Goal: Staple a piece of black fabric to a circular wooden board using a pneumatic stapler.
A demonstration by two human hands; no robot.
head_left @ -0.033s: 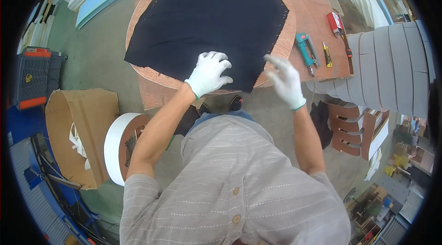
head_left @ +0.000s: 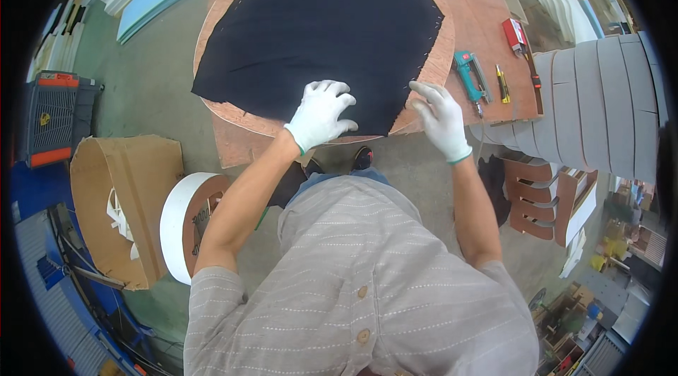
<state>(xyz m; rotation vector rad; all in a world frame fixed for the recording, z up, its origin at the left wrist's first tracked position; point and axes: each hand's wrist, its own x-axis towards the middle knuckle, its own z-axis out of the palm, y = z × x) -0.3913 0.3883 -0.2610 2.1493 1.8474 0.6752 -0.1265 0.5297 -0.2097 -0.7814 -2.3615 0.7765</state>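
Note:
A black fabric sheet point(head_left: 318, 30) covers most of a round wooden board point(head_left: 441, 58), with small staples along its left and right edges. My left hand point(head_left: 321, 113), in a white glove with a green cuff, rests on the cloth near its front edge, fingers spread. Gloved the same way, my right hand point(head_left: 441, 121) is at the fabric's right edge, fingers stretched out and apart, with nothing visible in them. Right of the board lie a teal staple gun point(head_left: 470, 83) and a yellow-and-black utility knife point(head_left: 502, 84).
The board lies on a reddish wooden table point(head_left: 487, 15), which also bears a red-and-white box point(head_left: 514, 35) and a red-handled tool point(head_left: 534, 79). Grey curved panels point(head_left: 600, 100) stand at right. A cardboard box point(head_left: 134, 199) and a white-rimmed round piece point(head_left: 176, 224) sit at left.
My right hand has shifted slightly to the right, along the fabric's edge. The cloth's near right corner has drawn back a little toward the board. My left hand has barely moved.

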